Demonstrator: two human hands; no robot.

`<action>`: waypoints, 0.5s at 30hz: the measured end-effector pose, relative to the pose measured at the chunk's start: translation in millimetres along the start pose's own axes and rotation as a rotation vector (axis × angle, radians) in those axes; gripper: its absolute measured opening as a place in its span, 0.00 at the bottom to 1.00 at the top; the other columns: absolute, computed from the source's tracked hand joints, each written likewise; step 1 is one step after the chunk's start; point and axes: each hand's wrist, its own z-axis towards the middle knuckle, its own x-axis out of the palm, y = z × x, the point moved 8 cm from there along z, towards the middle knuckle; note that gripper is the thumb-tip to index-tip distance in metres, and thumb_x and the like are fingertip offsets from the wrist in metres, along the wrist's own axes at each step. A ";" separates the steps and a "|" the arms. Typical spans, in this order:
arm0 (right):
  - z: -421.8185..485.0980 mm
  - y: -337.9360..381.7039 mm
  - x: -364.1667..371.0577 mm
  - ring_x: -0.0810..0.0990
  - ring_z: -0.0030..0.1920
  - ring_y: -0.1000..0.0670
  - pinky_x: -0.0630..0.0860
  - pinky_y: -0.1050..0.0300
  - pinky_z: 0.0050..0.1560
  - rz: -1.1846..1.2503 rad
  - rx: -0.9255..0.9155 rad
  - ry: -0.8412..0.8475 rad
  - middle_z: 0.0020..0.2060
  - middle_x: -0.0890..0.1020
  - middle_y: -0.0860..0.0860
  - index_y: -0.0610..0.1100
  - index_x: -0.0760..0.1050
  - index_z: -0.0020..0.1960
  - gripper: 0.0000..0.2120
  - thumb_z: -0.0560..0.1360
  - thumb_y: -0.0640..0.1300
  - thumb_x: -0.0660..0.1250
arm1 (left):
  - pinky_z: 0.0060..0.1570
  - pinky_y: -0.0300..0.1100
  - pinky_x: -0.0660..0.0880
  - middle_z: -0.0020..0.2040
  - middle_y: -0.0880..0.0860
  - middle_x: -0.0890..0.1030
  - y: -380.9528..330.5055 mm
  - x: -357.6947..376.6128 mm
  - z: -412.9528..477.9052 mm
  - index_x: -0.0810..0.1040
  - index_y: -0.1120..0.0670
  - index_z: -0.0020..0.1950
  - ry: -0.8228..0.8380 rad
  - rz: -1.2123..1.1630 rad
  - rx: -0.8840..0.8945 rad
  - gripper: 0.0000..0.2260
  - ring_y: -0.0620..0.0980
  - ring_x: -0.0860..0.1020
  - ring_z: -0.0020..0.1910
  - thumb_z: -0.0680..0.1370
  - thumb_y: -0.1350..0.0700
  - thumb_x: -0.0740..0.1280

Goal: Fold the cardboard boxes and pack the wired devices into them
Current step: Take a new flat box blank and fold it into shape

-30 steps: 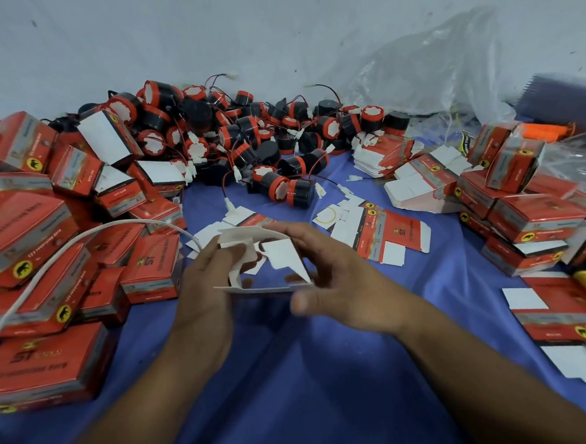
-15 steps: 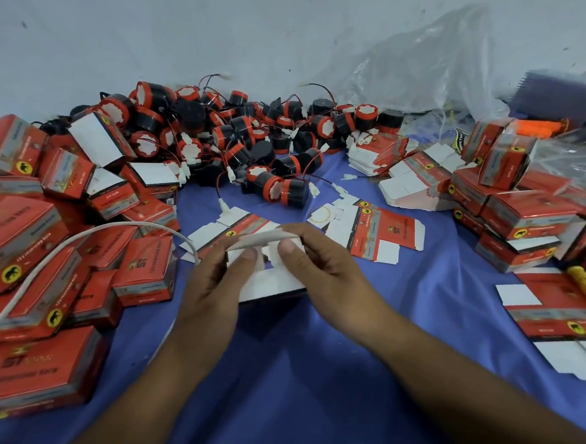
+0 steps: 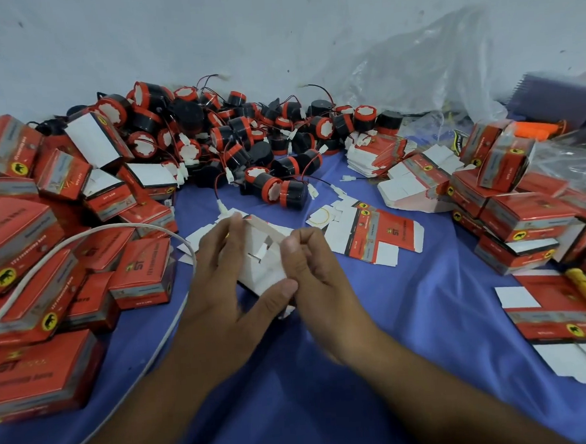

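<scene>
— So, what are the hands doing with the carton?

— Both sit close together, clamped on it. The left hand (image 3: 226, 277) has its fingers over the far edge and its thumb under the near corner. The right hand (image 3: 308, 272) is curled and pinches the right side of the small box (image 3: 263, 258), which is held just above the worktop (image 3: 410, 317).

— Has it changed from a moment ago?

— Yes. A second ago it was a loose, nearly flat blank with its flaps spread. Half a second ago the hands pressed it together between them. Now it stands open as a tilted, white-walled shell, with a tab showing inside.

— Meaning what for the job?

— Most likely this box is almost folded, with a flap left to tuck. No device is in it yet. The wired devices (image 3: 245, 139) lie heaped well beyond the hands, a flat blank (image 3: 381, 237) lies just to the right, and finished boxes (image 3: 140, 272) are stacked on the left.
</scene>
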 end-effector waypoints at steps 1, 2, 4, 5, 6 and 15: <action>0.3 -0.9 2.1 0.77 0.35 0.56 0.76 0.57 0.37 0.057 0.036 0.065 0.35 0.79 0.57 0.55 0.73 0.46 0.19 0.71 0.70 0.61 | 0.64 0.20 0.53 0.72 0.46 0.63 -2.6 -2.7 2.1 0.57 0.51 0.78 -0.007 0.011 0.018 0.38 0.35 0.60 0.70 0.73 0.35 0.62; -0.3 1.1 2.8 0.77 0.35 0.57 0.76 0.59 0.38 0.088 0.055 0.117 0.35 0.79 0.58 0.58 0.74 0.43 0.17 0.72 0.70 0.60 | 0.63 0.20 0.54 0.69 0.45 0.64 -5.1 -4.0 3.6 0.61 0.55 0.77 -0.003 0.017 0.024 0.39 0.32 0.61 0.68 0.72 0.35 0.64; -0.5 6.4 -2.5 0.77 0.34 0.59 0.74 0.62 0.38 0.006 0.066 0.150 0.35 0.79 0.60 0.58 0.74 0.40 0.14 0.71 0.68 0.64 | 0.60 0.21 0.58 0.65 0.44 0.68 -8.5 -3.6 4.2 0.70 0.58 0.72 0.024 0.022 0.037 0.36 0.31 0.64 0.65 0.71 0.36 0.66; -0.1 8.8 -6.5 0.78 0.34 0.58 0.75 0.63 0.38 -0.076 0.067 0.157 0.36 0.80 0.58 0.56 0.73 0.42 0.16 0.69 0.67 0.67 | 0.59 0.23 0.61 0.63 0.45 0.70 -9.8 -2.2 4.0 0.73 0.58 0.68 0.039 0.027 0.046 0.33 0.35 0.67 0.64 0.71 0.37 0.66; 0.6 11.2 -9.2 0.80 0.37 0.57 0.76 0.62 0.39 -0.150 0.074 0.168 0.39 0.83 0.57 0.55 0.72 0.44 0.17 0.68 0.67 0.69 | 0.59 0.24 0.63 0.62 0.46 0.72 -10.8 -1.3 3.7 0.75 0.59 0.66 0.048 0.032 0.050 0.32 0.40 0.70 0.63 0.71 0.37 0.67; -4.6 30.3 -2.7 0.81 0.53 0.58 0.79 0.63 0.50 -0.546 -0.137 0.139 0.58 0.81 0.61 0.67 0.68 0.71 0.28 0.77 0.45 0.66 | 0.60 0.23 0.66 0.68 0.47 0.71 -15.5 -4.5 -3.3 0.55 0.59 0.79 -0.051 -0.009 0.022 0.49 0.39 0.69 0.65 0.65 0.43 0.74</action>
